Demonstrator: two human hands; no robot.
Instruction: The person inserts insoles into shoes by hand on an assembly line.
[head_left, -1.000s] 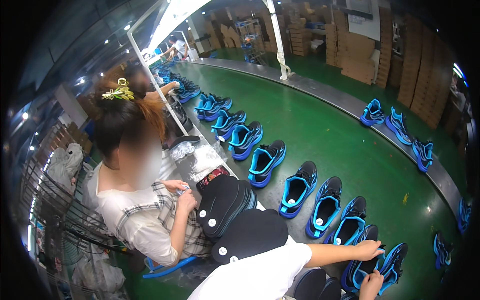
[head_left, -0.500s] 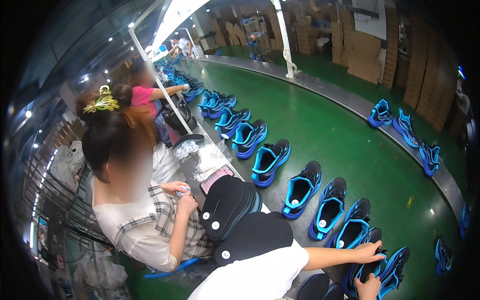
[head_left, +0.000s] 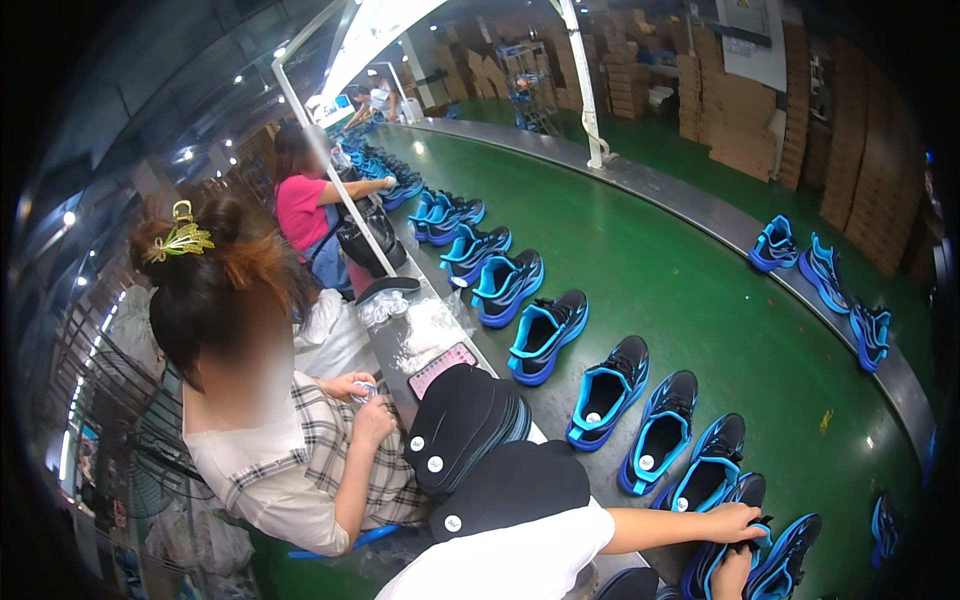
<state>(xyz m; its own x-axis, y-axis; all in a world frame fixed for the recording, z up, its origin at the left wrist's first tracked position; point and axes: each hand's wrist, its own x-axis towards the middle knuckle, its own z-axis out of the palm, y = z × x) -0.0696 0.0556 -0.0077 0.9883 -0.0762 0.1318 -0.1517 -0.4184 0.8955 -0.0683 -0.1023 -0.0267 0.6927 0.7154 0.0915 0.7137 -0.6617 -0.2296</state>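
Note:
My left hand (head_left: 736, 522) reaches across from the white sleeve and grips a black-and-blue sneaker (head_left: 698, 572) by its tongue. My right hand (head_left: 732, 574) comes up from the lower edge and reaches into the same shoe's opening; its fingers are hidden inside. Close on the right stands another sneaker (head_left: 788, 560), and just beyond the held one is a sneaker with a round white sticker on its insole (head_left: 705, 482). Dark insoles (head_left: 630, 584) lie below my left forearm.
Several sneakers line the green conveyor (head_left: 640, 260); others stand on its far metal edge (head_left: 700, 205). Black insole stacks (head_left: 515, 490) and a pink-cased phone (head_left: 443, 370) lie on the side ledge. A co-worker (head_left: 330, 450) sits at left, holding something small; another (head_left: 305, 205) works farther up.
My right hand has moved from the sneaker's near rim deeper into its opening. My left hand stays on the tongue. The whole view has shifted slightly.

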